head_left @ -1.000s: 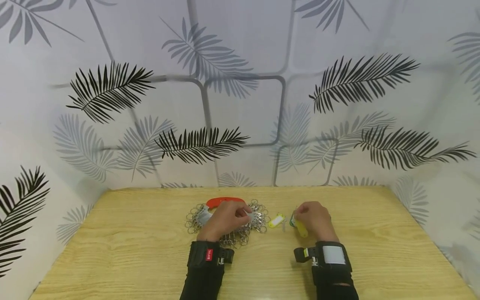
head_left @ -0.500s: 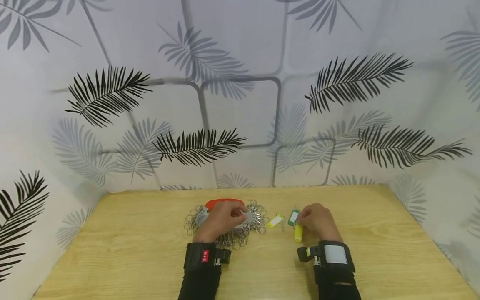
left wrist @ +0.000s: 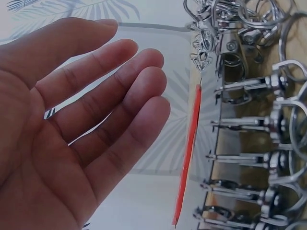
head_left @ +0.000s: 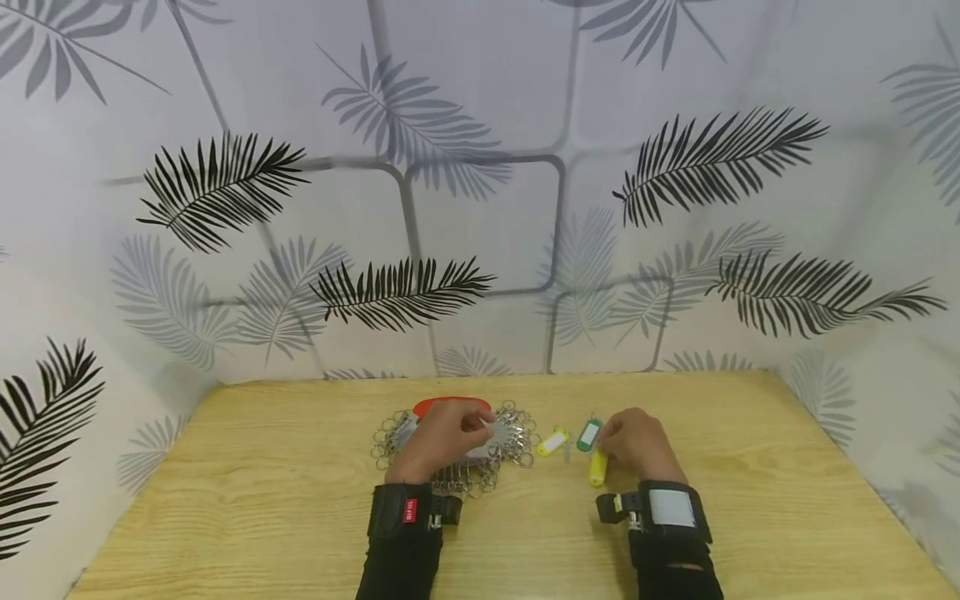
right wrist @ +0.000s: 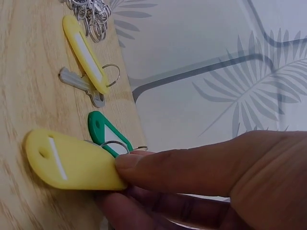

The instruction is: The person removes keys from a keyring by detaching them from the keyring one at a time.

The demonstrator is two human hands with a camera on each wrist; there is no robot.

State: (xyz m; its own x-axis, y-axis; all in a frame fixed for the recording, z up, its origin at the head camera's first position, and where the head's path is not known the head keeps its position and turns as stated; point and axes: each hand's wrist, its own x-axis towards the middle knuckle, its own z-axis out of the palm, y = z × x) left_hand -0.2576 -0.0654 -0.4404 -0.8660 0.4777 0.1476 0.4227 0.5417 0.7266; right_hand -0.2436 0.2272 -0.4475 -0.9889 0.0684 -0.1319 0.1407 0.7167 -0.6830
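My right hand (head_left: 637, 443) pinches a yellow key tag (right wrist: 76, 160) between thumb and fingers, just over the table. Behind it lies a green key tag (right wrist: 113, 136) with a white label, partly covered by the fingers in the right wrist view. Another yellow key tag (right wrist: 85, 55) with a split ring lies beside a small silver key (right wrist: 79, 82). My left hand (left wrist: 86, 110) has relaxed, slightly bent fingers and holds nothing. It is over a metal plate with a red handle (left wrist: 191, 143), fringed with several silver clips (left wrist: 247, 123) and rings, and hides part of it.
The light wood table (head_left: 247, 483) bears these things near its back half. A wall with a leaf pattern (head_left: 480, 217) rises directly behind the table's back edge.
The right hand has shifted slightly right and turned with the yellow key tag, so the green key tag shows fully in the head view. The left hand has barely moved.
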